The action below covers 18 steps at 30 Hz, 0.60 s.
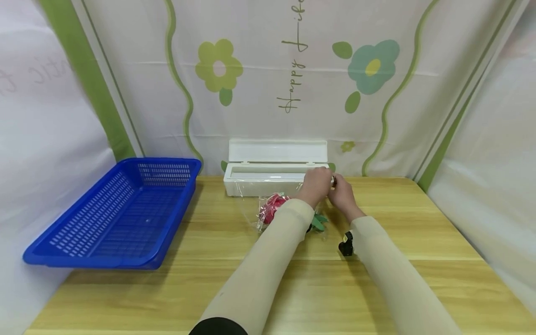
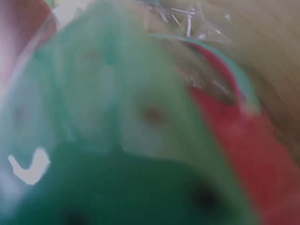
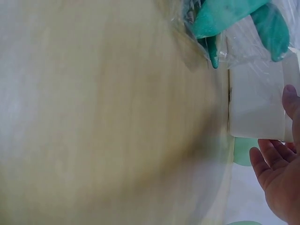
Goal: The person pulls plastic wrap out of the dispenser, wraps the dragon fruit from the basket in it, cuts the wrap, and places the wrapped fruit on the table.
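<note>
A long white box [image 1: 261,188], apparently a cling film dispenser, stands against the back cloth with its lid [image 1: 278,151] raised. Clear plastic film [image 1: 247,204] spreads from its front over a red object [image 1: 274,208] with green leaves [image 1: 319,222]. In the left wrist view a blurred green surface [image 2: 103,187] and a red part [image 2: 253,154] lie very close. My left hand [image 1: 317,185] is at the box's right end, its fingertips hidden. My right hand [image 3: 281,173] holds that end, thumb on one side and fingers curled past the corner.
A blue perforated basket [image 1: 169,242] stands at the left of the wooden table [image 1: 293,298]. A printed cloth [image 1: 259,102] hangs right behind the box, and more cloth closes in both sides. A small black device [image 1: 346,244] is at the right sleeve.
</note>
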{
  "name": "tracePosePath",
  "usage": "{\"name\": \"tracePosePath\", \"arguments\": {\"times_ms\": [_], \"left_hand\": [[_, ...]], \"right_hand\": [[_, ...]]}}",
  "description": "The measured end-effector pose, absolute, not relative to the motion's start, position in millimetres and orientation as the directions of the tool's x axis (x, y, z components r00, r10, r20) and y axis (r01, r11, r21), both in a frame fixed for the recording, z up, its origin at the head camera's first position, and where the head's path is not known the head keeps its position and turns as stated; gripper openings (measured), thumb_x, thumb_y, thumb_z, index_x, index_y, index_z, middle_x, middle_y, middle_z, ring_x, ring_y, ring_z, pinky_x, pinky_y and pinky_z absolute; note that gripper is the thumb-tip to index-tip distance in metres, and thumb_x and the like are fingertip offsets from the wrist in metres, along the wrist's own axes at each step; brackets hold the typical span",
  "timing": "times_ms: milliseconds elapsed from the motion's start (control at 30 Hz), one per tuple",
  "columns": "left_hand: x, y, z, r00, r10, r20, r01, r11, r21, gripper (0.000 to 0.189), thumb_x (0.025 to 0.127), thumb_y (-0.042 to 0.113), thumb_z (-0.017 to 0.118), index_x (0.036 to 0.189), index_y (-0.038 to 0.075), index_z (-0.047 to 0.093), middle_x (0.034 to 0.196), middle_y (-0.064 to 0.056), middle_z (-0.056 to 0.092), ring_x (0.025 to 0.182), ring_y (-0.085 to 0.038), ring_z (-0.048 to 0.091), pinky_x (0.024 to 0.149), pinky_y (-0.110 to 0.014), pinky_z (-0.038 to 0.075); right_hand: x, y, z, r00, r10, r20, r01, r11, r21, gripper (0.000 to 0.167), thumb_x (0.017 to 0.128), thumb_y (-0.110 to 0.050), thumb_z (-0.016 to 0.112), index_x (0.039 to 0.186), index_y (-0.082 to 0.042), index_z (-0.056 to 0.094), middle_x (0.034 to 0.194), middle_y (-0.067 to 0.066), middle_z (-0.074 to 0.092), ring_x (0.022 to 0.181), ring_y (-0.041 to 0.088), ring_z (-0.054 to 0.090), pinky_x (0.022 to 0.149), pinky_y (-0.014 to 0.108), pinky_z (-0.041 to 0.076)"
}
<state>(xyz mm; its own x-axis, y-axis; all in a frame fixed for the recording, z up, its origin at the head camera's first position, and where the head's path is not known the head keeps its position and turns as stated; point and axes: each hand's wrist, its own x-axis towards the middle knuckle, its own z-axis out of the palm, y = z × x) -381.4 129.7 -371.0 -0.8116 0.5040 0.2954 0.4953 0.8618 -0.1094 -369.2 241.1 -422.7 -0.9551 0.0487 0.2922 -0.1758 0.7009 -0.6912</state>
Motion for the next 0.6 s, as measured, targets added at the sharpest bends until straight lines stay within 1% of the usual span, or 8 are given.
{"name": "tracePosePath", "arguments": {"times_ms": [167,333,433,600], "left_hand": [[-381.1,131.2,-371.9,-0.813,0.501,0.298,0.486,0.865,-0.126,0.016,0.099,0.018,0.055,0.098,0.016,0.071,0.096,0.0,0.067,0.087,-0.016,0.064,0.075,-0.029,0.055],[-381.6,132.6,-371.4,-0.818,0.496,0.29,0.476,0.868,-0.142,0.018,0.099,0.018,0.054,0.098,0.018,0.072,0.097,0.001,0.067,0.088,-0.015,0.064,0.075,-0.028,0.054],[-381.2,132.7,-369.8,-0.816,0.499,0.292,0.471,0.867,-0.166,0.017,0.099,0.017,0.055,0.097,0.018,0.072,0.096,0.002,0.068,0.086,-0.014,0.064,0.074,-0.027,0.054],[-379.5,133.1,-368.9,-0.823,0.497,0.276,0.455,0.867,-0.204,0.019,0.1,0.018,0.053,0.098,0.019,0.072,0.097,0.002,0.067,0.087,-0.013,0.063,0.074,-0.026,0.054]], "right_hand": [[-369.1,240.4,-421.7,-0.959,0.052,0.278,-0.164,0.7,-0.695,0.049,0.09,-0.003,0.054,0.137,0.007,0.043,0.12,0.029,0.055,0.11,0.043,0.051,0.094,0.052,0.043],[-370.2,240.1,-422.3,-0.962,0.057,0.268,-0.154,0.696,-0.702,0.047,0.091,-0.003,0.054,0.136,0.007,0.043,0.12,0.028,0.054,0.11,0.041,0.051,0.094,0.051,0.043],[-370.9,240.4,-423.1,-0.963,0.057,0.264,-0.152,0.693,-0.705,0.046,0.091,-0.003,0.054,0.135,0.006,0.044,0.122,0.027,0.054,0.111,0.041,0.051,0.095,0.051,0.043],[-371.3,241.2,-423.8,-0.962,0.057,0.267,-0.153,0.697,-0.701,0.046,0.09,-0.001,0.054,0.135,0.007,0.044,0.123,0.028,0.054,0.112,0.042,0.051,0.096,0.052,0.043]]}}
